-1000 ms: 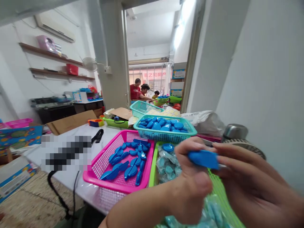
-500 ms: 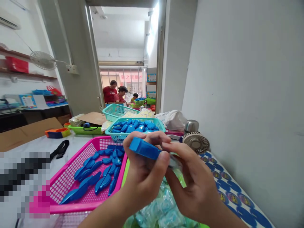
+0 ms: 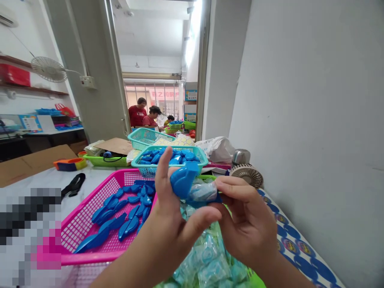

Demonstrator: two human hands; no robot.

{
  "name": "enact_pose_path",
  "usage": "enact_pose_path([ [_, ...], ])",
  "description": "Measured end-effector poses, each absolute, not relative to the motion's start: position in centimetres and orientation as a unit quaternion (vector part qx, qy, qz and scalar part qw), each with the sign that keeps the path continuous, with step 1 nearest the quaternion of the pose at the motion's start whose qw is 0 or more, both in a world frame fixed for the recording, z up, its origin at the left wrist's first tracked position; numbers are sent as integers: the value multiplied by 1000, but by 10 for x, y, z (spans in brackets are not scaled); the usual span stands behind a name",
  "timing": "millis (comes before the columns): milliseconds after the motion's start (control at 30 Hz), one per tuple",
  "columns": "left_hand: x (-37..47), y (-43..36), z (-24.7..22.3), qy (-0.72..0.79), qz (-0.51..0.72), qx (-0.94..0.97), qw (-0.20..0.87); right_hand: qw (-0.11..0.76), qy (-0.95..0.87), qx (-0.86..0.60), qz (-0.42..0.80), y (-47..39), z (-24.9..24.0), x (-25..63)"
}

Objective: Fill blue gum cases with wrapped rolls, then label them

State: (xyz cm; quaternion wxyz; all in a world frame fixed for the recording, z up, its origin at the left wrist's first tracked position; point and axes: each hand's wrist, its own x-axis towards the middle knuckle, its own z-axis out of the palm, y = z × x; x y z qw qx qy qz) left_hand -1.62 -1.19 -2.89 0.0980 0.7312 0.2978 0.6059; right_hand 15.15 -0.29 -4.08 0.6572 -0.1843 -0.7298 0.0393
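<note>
A hollow blue plastic shell (image 3: 182,180) rests in my left hand (image 3: 172,218), against the fingers behind it. That hand's index finger points up and its thumb stretches to the right, off the shell. Inside the shell's hollow lies a small clear-wrapped packet (image 3: 204,192). My right hand (image 3: 247,218) pinches the right end of the packet, beside the blue edge; its fingertips partly hide that end. Below both hands, many wrapped pale-teal packets (image 3: 207,256) fill a green basket (image 3: 255,280). To the left, a pink basket (image 3: 99,258) contains several blue plastic pieces (image 3: 129,228).
A teal basket (image 3: 141,170) of blue pieces stands beyond my hands. At right are a small fan (image 3: 247,176), a metal container (image 3: 241,156) and a sheet of round stickers (image 3: 303,256). An orange-and-blue tape roll (image 3: 69,164) lies left. People (image 3: 150,118) work beyond the doorway.
The blue shell has turned so its hollow and the packet show. My left thumb has come off it and the index finger has straightened upward. The camera view has shifted slightly.
</note>
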Motion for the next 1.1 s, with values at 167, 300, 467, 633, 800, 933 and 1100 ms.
enact_pose_path([
  [167, -17, -12, -26, 271, 578, 757, 137, 613, -771, -173, 13, -5, -39, 152],
  [300, -20, -16, -21, 254, 550, 757, 243, 635, -751, -161, 82, -5, -42, 149],
  [467, -27, -18, -11, 229, 528, 747, 333, 631, -756, -170, 28, -7, -41, 152],
  [633, -31, -18, -6, 208, 502, 725, 423, 543, -820, -153, -95, -11, -27, 158],
  [800, -35, -14, -5, 217, 492, 695, 478, 564, -807, -148, -93, -7, -25, 156],
  [933, -33, -15, -9, 195, 473, 702, 495, 635, -761, -128, -42, -2, -32, 155],
  [1100, -23, -20, -17, 224, 535, 703, 411, 638, -755, -145, -35, -1, -31, 160],
])
